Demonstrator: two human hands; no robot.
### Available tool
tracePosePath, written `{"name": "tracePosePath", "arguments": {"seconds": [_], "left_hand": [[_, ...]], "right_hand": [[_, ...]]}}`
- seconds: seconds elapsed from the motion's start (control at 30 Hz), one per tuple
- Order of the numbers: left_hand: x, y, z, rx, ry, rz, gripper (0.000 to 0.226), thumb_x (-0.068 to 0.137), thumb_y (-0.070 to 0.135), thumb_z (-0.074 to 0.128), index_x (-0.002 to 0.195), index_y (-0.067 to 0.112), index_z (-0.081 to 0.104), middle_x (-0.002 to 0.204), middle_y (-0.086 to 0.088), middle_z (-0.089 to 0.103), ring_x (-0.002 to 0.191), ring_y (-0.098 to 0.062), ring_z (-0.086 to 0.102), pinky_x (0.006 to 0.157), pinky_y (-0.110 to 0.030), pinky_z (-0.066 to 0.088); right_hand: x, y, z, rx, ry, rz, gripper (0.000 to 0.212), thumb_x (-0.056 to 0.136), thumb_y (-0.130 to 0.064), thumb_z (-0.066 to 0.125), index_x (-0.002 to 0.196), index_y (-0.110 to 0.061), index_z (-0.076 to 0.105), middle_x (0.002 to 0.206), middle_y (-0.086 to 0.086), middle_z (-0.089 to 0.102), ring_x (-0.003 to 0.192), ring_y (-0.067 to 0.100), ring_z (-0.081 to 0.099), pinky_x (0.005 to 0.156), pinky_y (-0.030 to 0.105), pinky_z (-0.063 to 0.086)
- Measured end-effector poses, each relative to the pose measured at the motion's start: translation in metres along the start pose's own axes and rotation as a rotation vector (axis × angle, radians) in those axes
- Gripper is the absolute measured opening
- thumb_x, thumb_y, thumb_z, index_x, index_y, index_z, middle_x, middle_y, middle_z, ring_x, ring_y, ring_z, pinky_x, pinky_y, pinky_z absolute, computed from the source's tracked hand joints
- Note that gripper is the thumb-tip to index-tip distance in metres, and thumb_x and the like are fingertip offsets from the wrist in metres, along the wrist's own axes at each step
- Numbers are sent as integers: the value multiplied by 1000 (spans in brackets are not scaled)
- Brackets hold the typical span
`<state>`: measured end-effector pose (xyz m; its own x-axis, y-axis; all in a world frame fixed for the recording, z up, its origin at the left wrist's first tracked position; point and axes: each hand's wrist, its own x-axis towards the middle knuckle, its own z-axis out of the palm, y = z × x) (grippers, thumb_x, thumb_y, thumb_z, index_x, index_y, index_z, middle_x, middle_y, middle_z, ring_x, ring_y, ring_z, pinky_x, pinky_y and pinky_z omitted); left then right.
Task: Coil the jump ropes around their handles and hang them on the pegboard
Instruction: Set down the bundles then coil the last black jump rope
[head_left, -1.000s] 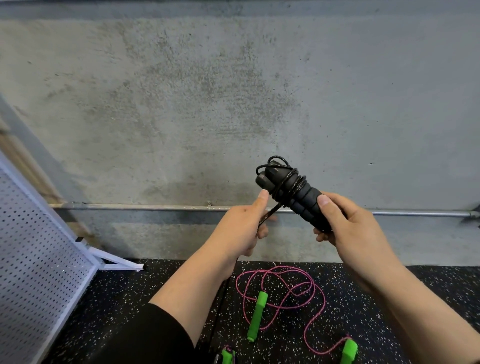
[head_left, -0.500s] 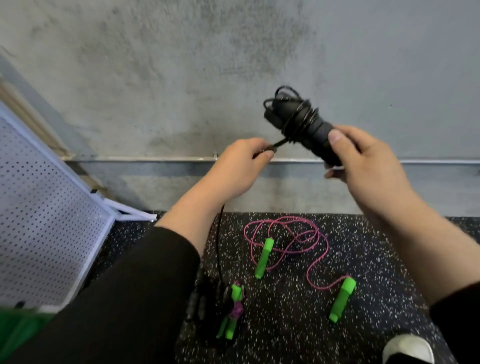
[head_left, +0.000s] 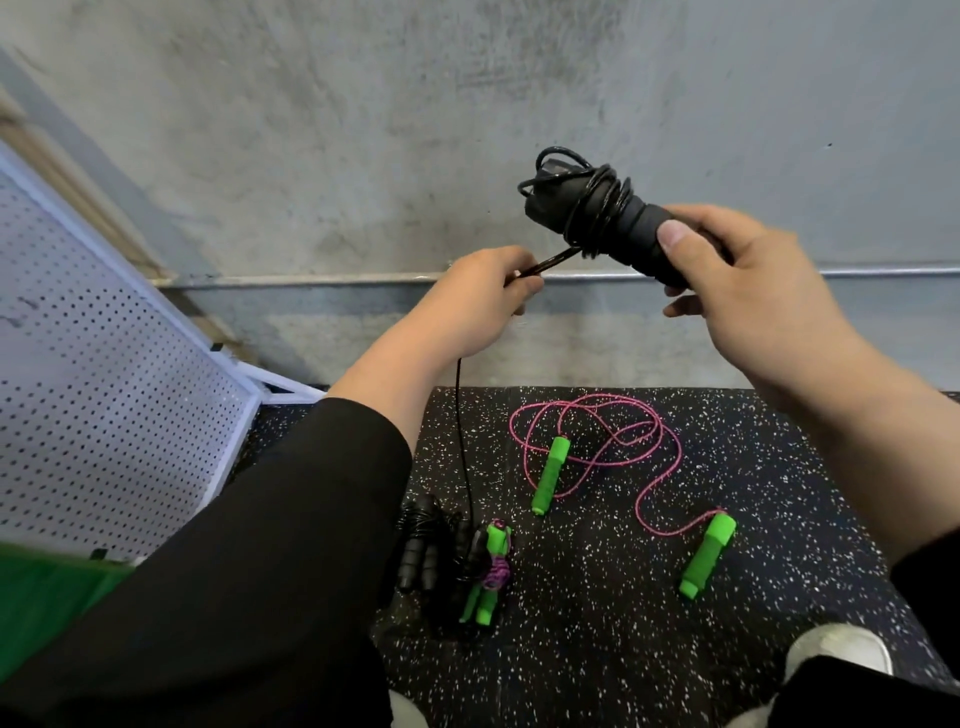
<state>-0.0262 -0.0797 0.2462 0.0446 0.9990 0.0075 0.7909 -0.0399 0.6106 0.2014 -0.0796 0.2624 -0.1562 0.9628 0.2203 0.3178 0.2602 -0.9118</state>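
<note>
Pegboard (head_left: 104, 389), at 9 o'clock: cut off by left edge; lower corner hidden behind left sleeve (head_left: 234, 587).
Black handles (head_left: 613, 218): lower ends hidden inside right hand (head_left: 748, 291).
Black rope (head_left: 460, 431): short run hidden inside left hand (head_left: 478, 306); lower end lost among dark bundle (head_left: 423, 545) at 6 o'clock.
Dark bundle: left part hidden by left sleeve; rope turns too dark to tell apart.
White shoe (head_left: 836, 649), at 5 o'clock: partly covered by dark trouser leg.
Green patch (head_left: 47, 597), at 8 o'clock: cut off by left edge; cannot tell what it is.
</note>
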Motion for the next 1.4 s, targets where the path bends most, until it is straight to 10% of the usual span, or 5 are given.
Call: {"name": "tracePosePath", "arguments": {"seconds": [0.27,0.5,0.73,0.97,1.4], "left_hand": [[-20,1,-11,-117,-242,-124,21,106,30,48,101,16,62,60,1,61,42,-16,48,40,-21,31],[-55,-9,-23,-149,-544,-188,23,110,29,39,97,15,52,61,1,57,63,-25,68,64,-32,45],[-80,-8,-28,-359,-425,-172,25,111,28,37,104,10,53,57,3,41,44,-17,46,55,-37,56],[-90,10,-37,-360,-393,-245,28,109,33,39,111,15,60,62,5,39,44,-9,26,41,-20,23],[-99,18,-49,-473,-356,-282,28,110,30,39,122,16,61,63,4,37,45,-8,24,36,-18,18]], "right_hand": [[-1,3,3,45,-33,4,21,103,-31,54,117,-29,70,94,-5,67,75,10,58,76,36,60],[-3,-4,11,132,0,19,18,103,-31,54,111,-28,70,93,-4,64,78,14,56,72,33,56],[-10,-11,21,97,-3,-5,22,103,-31,54,118,-26,69,97,-2,64,78,12,56,73,33,57],[-22,-13,15,69,-2,-10,19,103,-32,54,115,-29,68,95,-1,64,77,16,56,79,44,58],[-28,-16,13,21,-23,-20,18,104,-29,55,116,-32,68,97,-4,65,86,12,59,79,37,59]]}}
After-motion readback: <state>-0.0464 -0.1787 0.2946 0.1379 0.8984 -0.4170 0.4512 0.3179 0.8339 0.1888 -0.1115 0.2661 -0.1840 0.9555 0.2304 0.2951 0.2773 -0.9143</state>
